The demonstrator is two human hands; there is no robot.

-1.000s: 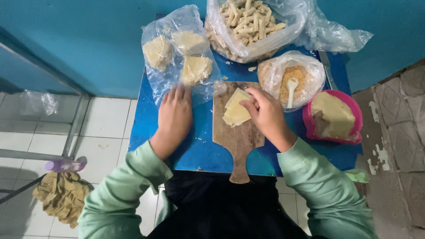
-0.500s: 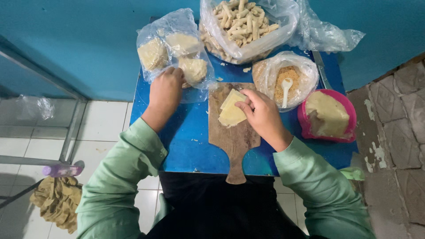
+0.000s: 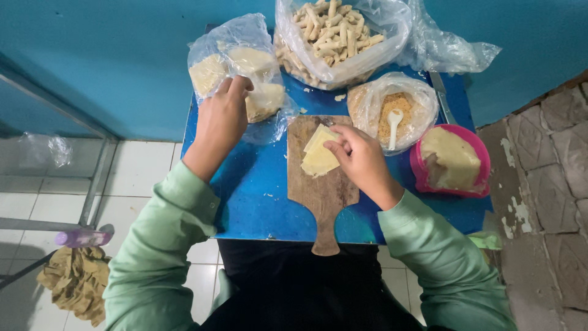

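Observation:
A wooden cutting board (image 3: 321, 193) with a handle lies on a small blue table (image 3: 257, 190). On it rest thin pale yellow wrapper sheets (image 3: 318, 156). My right hand (image 3: 358, 156) rests on the wrappers, fingertips pinching their right edge. My left hand (image 3: 223, 119) reaches forward to a clear plastic bag (image 3: 236, 64) of pale folded pieces at the table's back left, its fingers at the bag's opening. Whether it grips anything inside is hidden.
A large clear bag of beige rolled sticks (image 3: 337, 34) sits at the back. A bag of brown crumbs with a white spoon (image 3: 392, 119) and a pink bowl of pale filling (image 3: 453, 162) stand right. A rag (image 3: 76, 282) lies on the tiled floor.
My left hand moved from beside the cutting board forward to the plastic bag at the back left. My right hand stayed on the wrappers.

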